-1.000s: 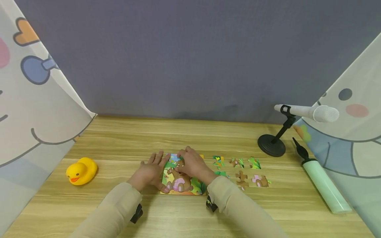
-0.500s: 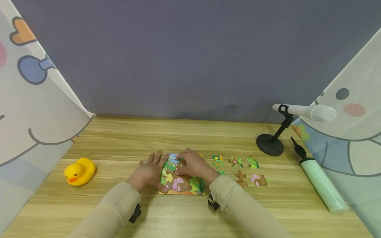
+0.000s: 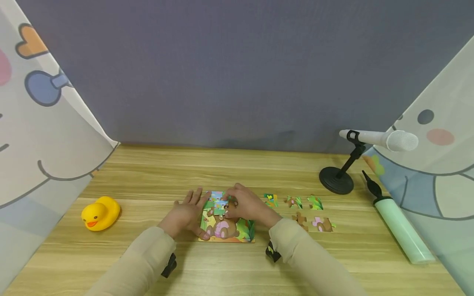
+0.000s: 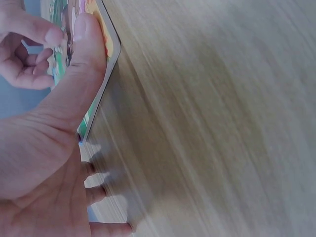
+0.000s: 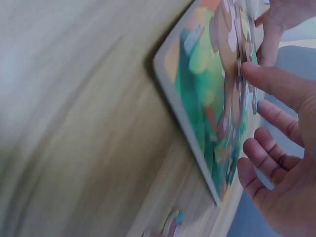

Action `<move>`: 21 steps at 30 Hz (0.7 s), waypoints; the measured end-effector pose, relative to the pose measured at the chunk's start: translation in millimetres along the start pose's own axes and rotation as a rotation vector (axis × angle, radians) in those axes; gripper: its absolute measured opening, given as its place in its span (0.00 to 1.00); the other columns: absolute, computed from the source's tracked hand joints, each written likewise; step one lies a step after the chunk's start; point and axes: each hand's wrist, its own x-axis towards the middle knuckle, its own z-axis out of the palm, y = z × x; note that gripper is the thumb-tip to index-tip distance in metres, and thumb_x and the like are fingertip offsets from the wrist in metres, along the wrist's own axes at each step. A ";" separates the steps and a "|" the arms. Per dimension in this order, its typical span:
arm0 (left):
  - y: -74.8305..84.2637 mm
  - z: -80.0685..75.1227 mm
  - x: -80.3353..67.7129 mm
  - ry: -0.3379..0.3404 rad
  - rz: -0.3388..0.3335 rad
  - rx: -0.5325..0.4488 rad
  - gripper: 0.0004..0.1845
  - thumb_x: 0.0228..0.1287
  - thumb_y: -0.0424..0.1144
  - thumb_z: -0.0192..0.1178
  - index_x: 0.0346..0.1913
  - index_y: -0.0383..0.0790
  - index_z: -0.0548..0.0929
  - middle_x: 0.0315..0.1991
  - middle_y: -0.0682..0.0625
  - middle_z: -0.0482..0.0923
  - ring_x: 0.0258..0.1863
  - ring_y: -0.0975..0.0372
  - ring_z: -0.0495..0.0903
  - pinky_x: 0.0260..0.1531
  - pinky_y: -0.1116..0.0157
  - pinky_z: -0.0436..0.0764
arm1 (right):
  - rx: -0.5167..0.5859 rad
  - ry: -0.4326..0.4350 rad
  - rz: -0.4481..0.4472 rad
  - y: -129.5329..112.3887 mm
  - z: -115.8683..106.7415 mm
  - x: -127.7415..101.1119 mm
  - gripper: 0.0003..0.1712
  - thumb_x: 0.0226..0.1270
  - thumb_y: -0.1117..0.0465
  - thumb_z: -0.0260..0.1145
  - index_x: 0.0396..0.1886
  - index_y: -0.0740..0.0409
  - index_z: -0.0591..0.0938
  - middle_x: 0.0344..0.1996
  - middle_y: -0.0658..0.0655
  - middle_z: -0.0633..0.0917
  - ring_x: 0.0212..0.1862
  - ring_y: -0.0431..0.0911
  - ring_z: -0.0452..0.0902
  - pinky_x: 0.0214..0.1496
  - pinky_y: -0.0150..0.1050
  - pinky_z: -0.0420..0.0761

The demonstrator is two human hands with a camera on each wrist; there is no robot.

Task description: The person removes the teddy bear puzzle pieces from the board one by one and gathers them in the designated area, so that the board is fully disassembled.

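Wood-grained counter (image 3: 218, 269) carries the bear-picture puzzle board (image 3: 226, 239), which lies flat between the hands. Left hand (image 3: 184, 214): fingers straight and spread along the board's left side, thumb resting on its near left corner; nothing gripped. Right hand (image 3: 246, 205): thumb and forefinger appear to pinch a blue-and-green piece (image 3: 221, 207) over the far left part of the board. The right wrist view shows an edge standing proud at the thumb, so the piece is judged not fully seated.

Outstanding: five loose pieces visible on the counter, right of the board. Far row, left to right: orange-cornered piece (image 3: 271, 200), brown-and-green piece (image 3: 293, 202), green piece (image 3: 315, 203). Near row: brown piece (image 3: 300, 220), pink-and-brown piece (image 3: 325, 225). The right sleeve (image 3: 294, 242) may conceal more.

Finding: assembly judged incomplete; the number of pieces seated cannot be determined.
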 end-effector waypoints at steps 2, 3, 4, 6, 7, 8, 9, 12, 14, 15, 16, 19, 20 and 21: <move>0.1 0.0 0.4 -0.002 -0.004 -0.010 0.69 0.26 0.63 0.69 0.71 0.41 0.42 0.70 0.36 0.32 0.68 0.41 0.37 0.54 0.33 0.50 | 0.022 -0.004 -0.012 3.6 -3.5 -4.5 0.21 0.50 0.52 0.72 0.45 0.45 0.78 0.39 0.50 0.72 0.36 0.43 0.70 0.34 0.34 0.73; 0.0 0.0 0.6 -0.002 -0.005 -0.012 0.69 0.26 0.63 0.70 0.71 0.41 0.42 0.70 0.36 0.33 0.68 0.41 0.37 0.54 0.34 0.50 | 0.031 -0.006 -0.012 4.6 -5.8 -7.0 0.21 0.50 0.52 0.72 0.45 0.44 0.78 0.39 0.50 0.72 0.36 0.44 0.71 0.34 0.35 0.73; 0.1 0.0 0.7 -0.002 -0.005 -0.010 0.69 0.26 0.63 0.70 0.71 0.41 0.42 0.70 0.36 0.33 0.68 0.41 0.37 0.54 0.34 0.50 | 0.037 -0.005 -0.015 6.6 -7.7 -9.6 0.21 0.50 0.51 0.72 0.45 0.44 0.78 0.40 0.50 0.72 0.37 0.44 0.71 0.35 0.36 0.73; 0.1 0.1 1.0 -0.005 -0.003 -0.013 0.69 0.27 0.63 0.70 0.71 0.41 0.41 0.70 0.36 0.32 0.68 0.42 0.37 0.55 0.34 0.49 | 0.055 -0.003 -0.017 10.8 -11.3 -15.1 0.21 0.50 0.51 0.72 0.46 0.44 0.78 0.40 0.51 0.73 0.38 0.46 0.71 0.35 0.37 0.72; 0.1 0.0 1.1 -0.005 -0.003 -0.012 0.68 0.27 0.63 0.70 0.71 0.41 0.41 0.70 0.37 0.32 0.68 0.42 0.37 0.55 0.34 0.49 | 0.062 0.000 -0.018 13.2 -12.9 -17.9 0.22 0.50 0.51 0.72 0.46 0.45 0.78 0.40 0.51 0.73 0.38 0.46 0.70 0.35 0.37 0.72; 0.2 -0.1 1.0 -0.005 0.000 -0.012 0.68 0.27 0.62 0.69 0.71 0.41 0.41 0.70 0.36 0.32 0.68 0.42 0.37 0.55 0.34 0.49 | 0.067 0.004 -0.015 15.1 -14.7 -20.8 0.22 0.50 0.51 0.72 0.47 0.44 0.78 0.40 0.51 0.73 0.38 0.46 0.71 0.35 0.37 0.72; 0.2 -0.1 1.0 -0.005 0.002 -0.010 0.68 0.27 0.63 0.69 0.71 0.41 0.41 0.70 0.36 0.32 0.68 0.42 0.36 0.55 0.34 0.49 | 0.069 0.008 -0.012 17.1 -16.6 -23.8 0.23 0.50 0.51 0.72 0.47 0.44 0.78 0.41 0.51 0.73 0.38 0.46 0.71 0.35 0.37 0.72; 0.4 -0.3 0.8 -0.009 0.002 -0.020 0.69 0.27 0.62 0.69 0.71 0.41 0.40 0.70 0.36 0.31 0.68 0.42 0.35 0.55 0.33 0.48 | 0.067 0.022 0.004 22.1 -22.5 -32.9 0.23 0.49 0.50 0.72 0.47 0.43 0.77 0.42 0.50 0.74 0.39 0.45 0.71 0.36 0.38 0.73; 0.6 -0.7 0.3 -0.008 0.000 -0.026 0.69 0.27 0.61 0.70 0.71 0.41 0.40 0.70 0.36 0.31 0.68 0.42 0.35 0.55 0.33 0.48 | 0.063 0.034 0.009 25.5 -26.3 -38.5 0.24 0.49 0.49 0.72 0.48 0.42 0.77 0.42 0.49 0.74 0.41 0.45 0.71 0.38 0.38 0.73; 0.7 -0.9 0.0 -0.009 -0.002 -0.027 0.69 0.27 0.61 0.70 0.71 0.41 0.40 0.70 0.36 0.31 0.68 0.42 0.35 0.55 0.33 0.48 | 0.065 0.040 0.007 27.0 -28.2 -41.3 0.24 0.49 0.49 0.72 0.48 0.42 0.77 0.42 0.49 0.74 0.41 0.45 0.71 0.39 0.39 0.73; 0.8 -1.2 -0.2 -0.011 -0.004 -0.030 0.69 0.27 0.61 0.70 0.71 0.41 0.40 0.70 0.36 0.31 0.68 0.42 0.35 0.55 0.33 0.48 | 0.072 0.044 0.008 28.6 -30.2 -44.3 0.24 0.49 0.49 0.72 0.48 0.42 0.77 0.42 0.49 0.74 0.42 0.45 0.71 0.39 0.40 0.73; 1.3 -1.6 -0.6 -0.013 -0.006 -0.028 0.69 0.27 0.61 0.70 0.71 0.41 0.40 0.70 0.36 0.31 0.68 0.42 0.35 0.55 0.34 0.48 | 0.096 0.051 -0.001 34.4 -35.0 -54.1 0.24 0.50 0.49 0.71 0.48 0.42 0.77 0.42 0.50 0.74 0.44 0.47 0.70 0.40 0.41 0.73; 1.5 -1.6 -0.6 -0.014 -0.006 -0.028 0.69 0.27 0.61 0.70 0.71 0.41 0.40 0.70 0.36 0.31 0.68 0.42 0.35 0.55 0.34 0.48 | 0.103 0.055 0.001 36.1 -36.5 -57.7 0.24 0.50 0.49 0.71 0.48 0.42 0.77 0.42 0.50 0.74 0.45 0.47 0.70 0.39 0.42 0.73; 1.6 -1.5 -0.5 -0.014 -0.006 -0.028 0.69 0.27 0.61 0.70 0.71 0.41 0.40 0.70 0.36 0.31 0.68 0.42 0.35 0.55 0.34 0.48 | 0.106 0.059 0.005 37.9 -37.8 -61.4 0.24 0.50 0.49 0.71 0.49 0.41 0.77 0.43 0.50 0.74 0.45 0.47 0.70 0.39 0.41 0.73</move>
